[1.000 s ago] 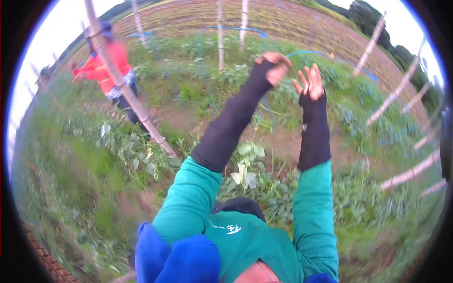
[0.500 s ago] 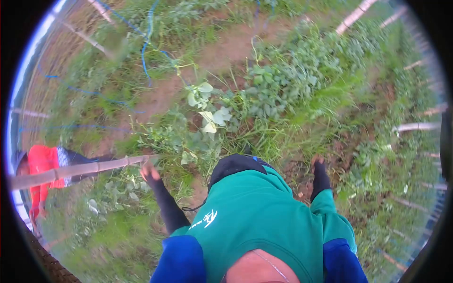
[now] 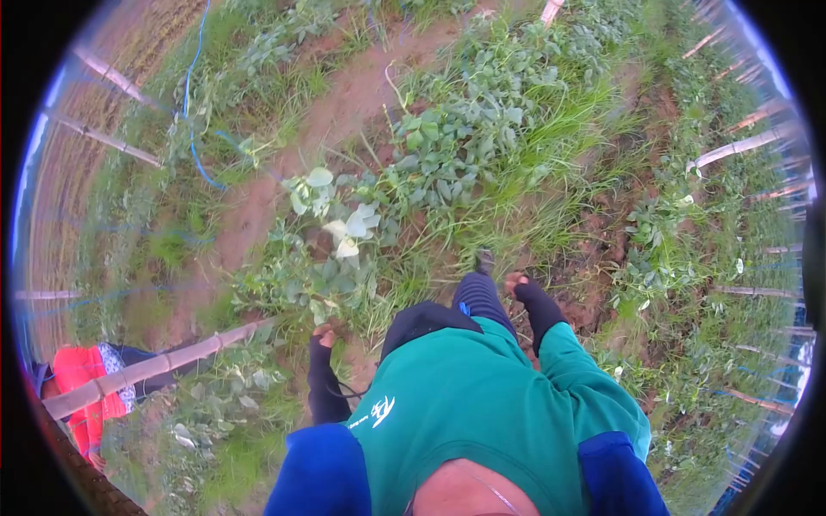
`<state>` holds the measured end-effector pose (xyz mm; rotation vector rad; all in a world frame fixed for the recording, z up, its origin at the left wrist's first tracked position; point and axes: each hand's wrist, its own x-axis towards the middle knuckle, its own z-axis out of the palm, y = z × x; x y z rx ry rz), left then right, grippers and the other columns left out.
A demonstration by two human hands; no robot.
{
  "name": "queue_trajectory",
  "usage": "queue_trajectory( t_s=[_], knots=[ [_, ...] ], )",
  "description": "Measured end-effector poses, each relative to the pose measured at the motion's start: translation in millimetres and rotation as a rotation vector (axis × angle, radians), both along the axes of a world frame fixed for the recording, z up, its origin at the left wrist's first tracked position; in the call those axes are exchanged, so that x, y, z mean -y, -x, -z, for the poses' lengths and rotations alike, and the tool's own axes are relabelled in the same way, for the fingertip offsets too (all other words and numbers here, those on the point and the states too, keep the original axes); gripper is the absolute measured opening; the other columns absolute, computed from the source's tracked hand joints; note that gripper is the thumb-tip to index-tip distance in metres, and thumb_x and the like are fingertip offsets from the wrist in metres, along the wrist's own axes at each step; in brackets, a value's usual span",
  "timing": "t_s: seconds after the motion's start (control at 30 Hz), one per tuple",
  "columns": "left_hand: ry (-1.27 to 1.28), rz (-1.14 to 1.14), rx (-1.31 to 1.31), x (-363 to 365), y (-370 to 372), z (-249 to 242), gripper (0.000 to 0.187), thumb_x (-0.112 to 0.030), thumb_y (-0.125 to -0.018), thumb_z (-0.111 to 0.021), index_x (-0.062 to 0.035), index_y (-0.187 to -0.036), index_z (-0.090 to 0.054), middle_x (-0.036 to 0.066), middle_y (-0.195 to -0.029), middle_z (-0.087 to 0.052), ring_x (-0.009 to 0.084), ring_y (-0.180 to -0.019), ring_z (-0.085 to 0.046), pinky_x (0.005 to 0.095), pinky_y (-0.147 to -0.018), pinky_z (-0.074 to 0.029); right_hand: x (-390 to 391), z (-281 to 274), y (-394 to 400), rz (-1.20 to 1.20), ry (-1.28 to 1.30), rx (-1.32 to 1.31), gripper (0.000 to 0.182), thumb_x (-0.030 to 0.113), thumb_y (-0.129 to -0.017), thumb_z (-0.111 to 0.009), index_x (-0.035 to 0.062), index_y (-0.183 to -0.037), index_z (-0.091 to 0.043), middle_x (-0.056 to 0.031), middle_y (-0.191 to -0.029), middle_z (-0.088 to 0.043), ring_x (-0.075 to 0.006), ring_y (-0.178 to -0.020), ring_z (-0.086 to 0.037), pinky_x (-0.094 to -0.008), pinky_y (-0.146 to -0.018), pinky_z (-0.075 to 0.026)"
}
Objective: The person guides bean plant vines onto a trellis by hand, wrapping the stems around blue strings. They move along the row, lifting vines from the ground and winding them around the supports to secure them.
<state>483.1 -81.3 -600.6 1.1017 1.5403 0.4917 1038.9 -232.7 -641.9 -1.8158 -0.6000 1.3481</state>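
I look straight down my green jacket. My left hand (image 3: 323, 335), in a black arm sleeve, hangs at my side just past the near end of a slanted bamboo pole (image 3: 163, 365), not touching it. Its fingers look loosely curled, too small to read. My right hand (image 3: 518, 284), also sleeved in black, hangs low beside my leg and foot (image 3: 484, 262), over grass and bare soil, with nothing in it. A leafy vine plant with pale leaves (image 3: 344, 225) grows just ahead of my feet.
A person in an orange top (image 3: 77, 387) bends at the lower left behind the pole. Blue cord (image 3: 196, 138) runs across the upper left. A dirt path (image 3: 344, 103) leads away. More bamboo poles (image 3: 740, 148) stand along the right, among weeds.
A second ago both arms were raised high in front of me. They have dropped to my sides, and the view has swung from the field down to the ground.
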Motion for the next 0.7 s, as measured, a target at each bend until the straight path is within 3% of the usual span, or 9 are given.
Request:
queue_trajectory(
  t_s=[0.13, 0.2, 0.3, 0.43, 0.5, 0.53, 0.57, 0.63, 0.7],
  knots=[
    [-0.027, 0.089, -0.092, -15.5, -25.9, 1.0, 0.02, -0.015, -0.07, -0.052, -0.0029, -0.087, -0.055, 0.006, -0.078, -0.057, 0.0133, -0.071, -0.052, 0.0265, -0.064, -0.041, -69.7, -49.0, 16.9, -0.166, -0.048, 0.106, 0.037, 0.022, -0.073, -0.056, 0.0047, -0.105, -0.049, -0.0088, -0.088, -0.056, -0.017, -0.076, -0.052, -0.0292, -0.066, -0.042],
    [-0.096, 0.181, -0.069, -5.5, -14.4, 48.3, 0.021, -0.014, -0.069, -0.053, -0.004, -0.087, -0.056, 0.008, -0.078, -0.057, 0.0146, -0.071, -0.053, 0.0278, -0.063, -0.042, -76.2, -40.7, 13.9, -0.357, 0.019, 0.285, 0.037, 0.023, -0.073, -0.056, 0.0035, -0.104, -0.049, -0.0132, -0.095, -0.054, -0.023, -0.085, -0.052, -0.0327, -0.074, -0.041],
    [0.07, 0.243, -0.38, 2.9, -46.4, 56.3, 0.021, -0.014, -0.068, -0.055, -0.004, -0.086, -0.056, 0.009, -0.075, -0.058, 0.0169, -0.069, -0.055, 0.0289, -0.061, -0.043, -68.9, -66.4, -0.5, -0.44, 0.164, 0.383, 0.038, 0.026, -0.072, -0.056, 0.0043, -0.103, -0.05, -0.017, -0.099, -0.052, -0.0289, -0.092, -0.049, -0.0354, -0.08, -0.038],
    [0.152, 0.464, -0.399, -2.3, -118.3, 57.1, 0.019, -0.015, -0.069, -0.054, -0.0027, -0.083, -0.057, 0.009, -0.071, -0.059, 0.0193, -0.067, -0.056, 0.0299, -0.059, -0.044, -51.5, -21.0, -47.5, -0.644, 0.169, 0.355, 0.042, 0.033, -0.071, -0.055, 0.007, -0.104, -0.05, -0.0179, -0.108, -0.046, -0.0327, -0.096, -0.046, -0.0389, -0.083, -0.036],
    [0.136, 0.608, -0.485, -3.2, -162.3, 44.2, 0.018, -0.015, -0.07, -0.053, -0.0025, -0.082, -0.057, 0.009, -0.071, -0.059, 0.0195, -0.066, -0.056, 0.0297, -0.059, -0.044, -54.7, -37.0, -60.0, -1.044, 0.107, 0.742, 0.046, 0.04, -0.074, -0.049, 0.009, -0.109, -0.047, -0.0182, -0.116, -0.039, -0.0335, -0.101, -0.042, -0.0418, -0.085, -0.034],
    [0.18, 0.543, -0.372, -8.6, -195.2, 29.8, 0.021, -0.019, -0.071, -0.051, -0.0038, -0.084, -0.057, 0.006, -0.066, -0.055, 0.015, -0.059, -0.052, 0.0272, -0.054, -0.041, -75.1, -88.6, -74.7, -0.909, 0.353, 0.524, 0.052, 0.043, -0.075, -0.044, 0.0103, -0.115, -0.042, -0.0176, -0.122, -0.033, -0.0345, -0.108, -0.035, -0.0437, -0.088, -0.03],
    [0.218, 0.471, -0.259, -18.0, -228.6, 18.6, 0.024, -0.023, -0.072, -0.049, -0.005, -0.086, -0.057, 0.002, -0.061, -0.052, 0.0105, -0.052, -0.047, 0.0246, -0.049, -0.039, -75.0, -81.2, -88.7, -0.92, 0.356, 0.496, 0.052, 0.043, -0.075, -0.044, 0.0103, -0.115, -0.042, -0.0176, -0.122, -0.033, -0.0345, -0.108, -0.035, -0.0437, -0.088, -0.03],
    [0.122, 0.512, -0.237, -29.6, -268.1, 39.7, 0.016, -0.014, -0.073, -0.052, -0.0029, -0.083, -0.057, 0.01, -0.072, -0.058, 0.0181, -0.07, -0.056, 0.0286, -0.062, -0.043, -71.5, -61.3, -115.9, -1.01, 0.3, 0.412, 0.037, 0.038, -0.079, -0.039, 0.018, -0.107, -0.051, -0.0058, -0.126, -0.033, -0.0287, -0.117, -0.024, -0.0436, -0.093, -0.025],
    [-0.064, 0.415, -0.179, -28.0, -315.8, 51.1, 0.019, -0.015, -0.074, -0.051, -0.0036, -0.088, -0.056, 0.01, -0.076, -0.058, 0.017, -0.072, -0.055, 0.0285, -0.064, -0.042, -60.9, -35.3, -127.3, -0.892, 0.391, 0.341, 0.048, 0.041, -0.078, -0.042, 0.0117, -0.115, -0.042, -0.0087, -0.124, -0.034, -0.029, -0.117, -0.024, -0.0435, -0.092, -0.025]
  ],
)
